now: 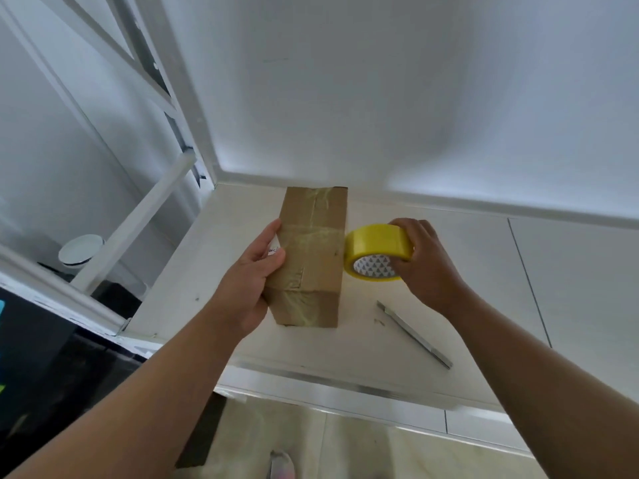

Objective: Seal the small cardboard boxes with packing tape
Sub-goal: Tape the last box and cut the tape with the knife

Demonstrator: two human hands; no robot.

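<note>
Head view: left hand [256,271] clasps the cardboard box [318,257], stiff and probably light, by its side; right hand [425,261] grips the yellow tape roll [377,240].

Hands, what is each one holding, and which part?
The left hand grips the cardboard box by its left side. The right hand holds the yellow tape roll, fingers curled over its outer rim.
</note>
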